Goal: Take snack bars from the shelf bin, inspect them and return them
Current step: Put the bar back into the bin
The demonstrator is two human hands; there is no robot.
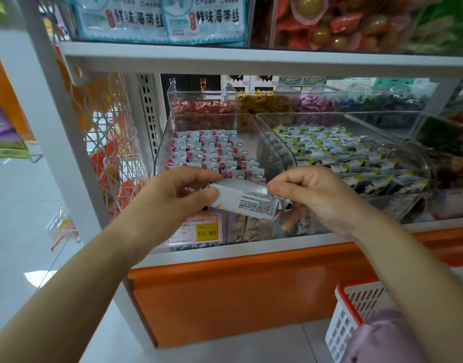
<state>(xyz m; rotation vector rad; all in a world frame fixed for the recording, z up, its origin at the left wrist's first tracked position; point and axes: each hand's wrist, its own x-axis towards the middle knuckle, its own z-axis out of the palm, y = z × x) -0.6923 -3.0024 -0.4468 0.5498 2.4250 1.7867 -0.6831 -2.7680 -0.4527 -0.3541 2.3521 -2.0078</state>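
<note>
**Silver bar out of the bin, under inspection**

Silver-wrapped snack bar (247, 203) is held between both hands in front of the clear bin (161, 142), just above its price tag (207, 233). Left hand (172, 195): fingers clamped round the bar's left end, thumb on the front face. Right hand (319, 197): fingers pinched together on the right end seal. The printed text panel faces the camera.

The step looks like inspect: the bar is out and not yet returned. The bin holds rows of similar bars standing on edge, with what looks like bare space right of the rows.

Next move, my read: finish reading or flip the bar, free one hand, then slot it back upright without knocking its neighbours. White basket (348, 318) at lower right is not involved.
</note>
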